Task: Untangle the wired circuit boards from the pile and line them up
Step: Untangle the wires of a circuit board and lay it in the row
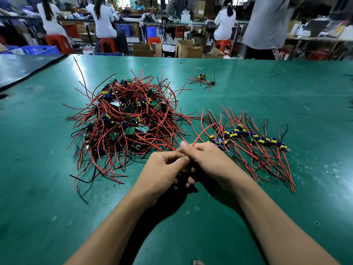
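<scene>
A big tangled pile of small green circuit boards with red and black wires (126, 119) lies on the green table, left of centre. To the right, a row of lined-up boards (250, 139) runs diagonally, wires fanned toward me. My left hand (164, 169) and my right hand (208, 161) meet at the table's middle. Together they grip one wired board (184, 170), mostly hidden between the fingers. Its red wires (200, 133) stick up and away from my fingertips.
A small separate clump of wired boards (203, 80) lies far centre-right on the green mat (57, 207). A dark mat (23, 67) overlaps the table's far left corner. Beyond the table's far edge, people sit on red stools at other benches among cardboard boxes and blue crates.
</scene>
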Demonstrator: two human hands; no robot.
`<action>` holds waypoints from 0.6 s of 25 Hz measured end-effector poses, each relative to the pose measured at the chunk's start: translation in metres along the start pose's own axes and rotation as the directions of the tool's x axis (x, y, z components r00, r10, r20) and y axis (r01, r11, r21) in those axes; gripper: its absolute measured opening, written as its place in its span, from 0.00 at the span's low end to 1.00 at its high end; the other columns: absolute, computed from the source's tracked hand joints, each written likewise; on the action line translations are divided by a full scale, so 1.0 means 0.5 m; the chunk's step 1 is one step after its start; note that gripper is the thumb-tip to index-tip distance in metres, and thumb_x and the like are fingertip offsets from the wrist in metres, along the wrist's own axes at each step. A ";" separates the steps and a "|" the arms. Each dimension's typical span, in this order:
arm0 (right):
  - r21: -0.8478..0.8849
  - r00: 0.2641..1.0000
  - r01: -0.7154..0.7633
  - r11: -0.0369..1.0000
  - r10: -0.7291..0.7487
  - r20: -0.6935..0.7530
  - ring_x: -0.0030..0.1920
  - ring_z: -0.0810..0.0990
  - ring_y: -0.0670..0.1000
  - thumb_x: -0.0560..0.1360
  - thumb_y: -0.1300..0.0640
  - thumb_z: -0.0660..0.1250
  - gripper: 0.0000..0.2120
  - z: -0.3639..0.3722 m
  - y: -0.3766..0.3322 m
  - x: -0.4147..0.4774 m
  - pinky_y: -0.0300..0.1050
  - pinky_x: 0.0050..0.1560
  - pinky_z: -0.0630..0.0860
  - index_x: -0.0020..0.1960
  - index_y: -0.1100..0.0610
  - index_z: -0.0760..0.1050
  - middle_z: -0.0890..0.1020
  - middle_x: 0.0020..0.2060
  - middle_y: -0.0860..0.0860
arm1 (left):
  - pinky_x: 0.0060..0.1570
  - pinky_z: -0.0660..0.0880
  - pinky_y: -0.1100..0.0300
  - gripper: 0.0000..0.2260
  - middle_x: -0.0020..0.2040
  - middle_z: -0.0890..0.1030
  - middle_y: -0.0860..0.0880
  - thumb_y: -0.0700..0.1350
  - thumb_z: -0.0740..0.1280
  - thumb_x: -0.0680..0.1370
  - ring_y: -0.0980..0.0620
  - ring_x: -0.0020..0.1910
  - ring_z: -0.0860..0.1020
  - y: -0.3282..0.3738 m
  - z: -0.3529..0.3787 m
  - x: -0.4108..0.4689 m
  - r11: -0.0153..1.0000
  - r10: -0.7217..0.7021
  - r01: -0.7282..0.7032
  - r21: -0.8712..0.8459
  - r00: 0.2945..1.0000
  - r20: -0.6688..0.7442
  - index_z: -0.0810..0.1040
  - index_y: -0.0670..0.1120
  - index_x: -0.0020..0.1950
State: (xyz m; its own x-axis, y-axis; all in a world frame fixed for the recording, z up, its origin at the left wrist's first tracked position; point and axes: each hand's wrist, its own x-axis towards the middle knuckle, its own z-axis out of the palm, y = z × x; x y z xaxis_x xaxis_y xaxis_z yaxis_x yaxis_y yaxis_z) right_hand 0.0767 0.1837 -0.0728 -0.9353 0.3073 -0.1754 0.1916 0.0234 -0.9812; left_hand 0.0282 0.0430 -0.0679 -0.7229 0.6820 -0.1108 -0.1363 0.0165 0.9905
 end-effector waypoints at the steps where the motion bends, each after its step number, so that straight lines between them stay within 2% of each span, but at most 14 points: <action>1: -0.033 1.000 0.004 0.999 -0.003 0.031 0.24 0.76 0.51 0.82 0.47 0.64 0.19 0.009 -0.001 -0.005 0.39 0.26 0.72 0.44 0.60 0.83 0.79 0.27 0.52 | 0.29 0.80 0.56 0.09 0.36 0.83 0.39 0.37 0.65 0.79 0.44 0.29 0.82 -0.001 -0.002 0.001 0.996 0.050 -0.048 0.075 0.998 -0.027 0.83 0.38 0.44; 3: -0.093 1.000 -0.019 0.996 0.018 -0.008 0.27 0.77 0.51 0.82 0.50 0.64 0.19 0.020 -0.002 -0.004 0.43 0.31 0.74 0.45 0.63 0.83 0.81 0.29 0.53 | 0.32 0.79 0.56 0.09 0.34 0.84 0.40 0.36 0.65 0.78 0.44 0.30 0.83 -0.003 -0.008 0.001 0.968 0.135 -0.121 0.221 0.990 -0.049 0.85 0.40 0.44; 6: -0.162 0.996 -0.026 0.986 0.011 -0.093 0.33 0.77 0.52 0.83 0.50 0.63 0.17 0.020 -0.003 0.004 0.47 0.38 0.74 0.46 0.60 0.85 0.82 0.32 0.56 | 0.33 0.78 0.60 0.10 0.33 0.84 0.43 0.35 0.66 0.77 0.49 0.30 0.82 -0.003 -0.012 -0.001 0.930 0.186 -0.159 0.331 0.981 -0.052 0.85 0.41 0.40; 8: -0.281 0.984 0.006 0.960 -0.056 -0.171 0.37 0.79 0.51 0.83 0.50 0.62 0.17 0.017 -0.006 0.009 0.47 0.44 0.76 0.44 0.55 0.85 0.85 0.36 0.58 | 0.32 0.79 0.59 0.09 0.34 0.84 0.41 0.35 0.66 0.78 0.46 0.29 0.83 0.000 -0.011 -0.003 0.947 0.144 -0.131 0.292 0.989 -0.026 0.84 0.38 0.41; 10: -0.403 0.952 0.023 0.915 -0.143 -0.272 0.41 0.79 0.51 0.84 0.49 0.61 0.16 0.009 -0.007 0.014 0.42 0.45 0.73 0.44 0.51 0.84 0.84 0.36 0.56 | 0.31 0.80 0.58 0.08 0.35 0.84 0.38 0.35 0.67 0.78 0.44 0.29 0.82 0.002 -0.012 -0.005 0.966 0.098 -0.098 0.239 0.995 0.013 0.83 0.34 0.42; 12: -0.458 0.908 0.037 0.888 -0.222 -0.356 0.43 0.79 0.52 0.84 0.50 0.59 0.17 -0.005 -0.007 0.020 0.42 0.42 0.68 0.50 0.54 0.85 0.83 0.35 0.52 | 0.30 0.79 0.58 0.07 0.37 0.84 0.37 0.35 0.67 0.78 0.45 0.28 0.82 0.002 -0.014 -0.006 0.974 0.074 -0.080 0.213 0.997 0.038 0.81 0.32 0.42; 15: -0.504 0.862 0.048 0.862 -0.291 -0.416 0.47 0.79 0.53 0.85 0.51 0.57 0.19 -0.015 -0.001 0.025 0.41 0.43 0.64 0.54 0.59 0.85 0.84 0.42 0.55 | 0.30 0.79 0.58 0.07 0.37 0.84 0.37 0.35 0.67 0.78 0.45 0.28 0.82 0.000 -0.015 -0.003 0.973 0.069 -0.076 0.216 0.997 0.042 0.81 0.32 0.43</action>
State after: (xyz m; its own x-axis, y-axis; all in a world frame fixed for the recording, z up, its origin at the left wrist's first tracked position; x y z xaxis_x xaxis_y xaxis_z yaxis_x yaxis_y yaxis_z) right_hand 0.0672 0.1948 -0.0737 -0.7379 0.6537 0.1679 0.2707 0.5145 -0.8136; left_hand 0.0243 0.0364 -0.0684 -0.7016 0.7115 -0.0390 0.0685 0.1218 0.9902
